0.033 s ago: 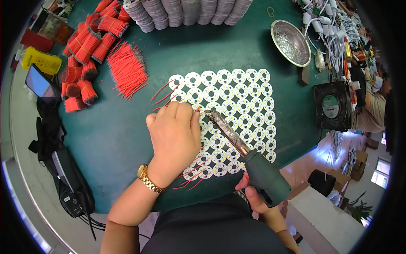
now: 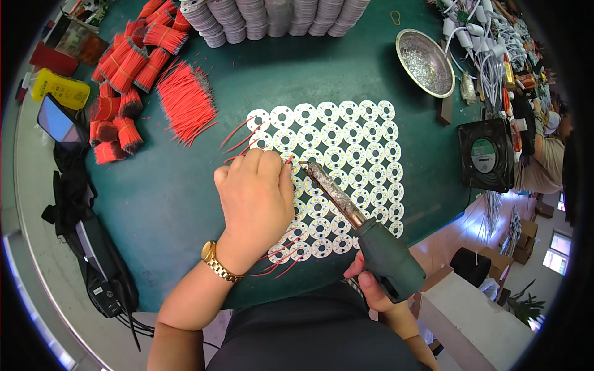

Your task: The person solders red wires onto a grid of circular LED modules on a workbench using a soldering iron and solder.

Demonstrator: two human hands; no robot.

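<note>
The hot tip of the soldering iron [image 2: 373, 240] sits just beside the left hand [image 2: 255, 188]; a slip of either hand could burn skin. Those left fingers seem to be pinching a red wire [image 2: 289, 159] over the white ring boards [image 2: 359, 185] on the desk [image 2: 167, 216]; a loose pinch could let it shift and join off its pad (the contact itself is too small to tell). The right hand [image 2: 375, 289] has its fingers wrapped round the iron's handle; a sleeve or wrist dragging could knock boards askew.

Counts: 1 iron, 1 metal bowl [image 2: 452, 83], 1 fan [image 2: 486, 154], 1 watch [image 2: 221, 267]; boards apparently 7 by 7, so 49, some hidden; red bundles [image 2: 128, 67] overlap too much to count.
</note>
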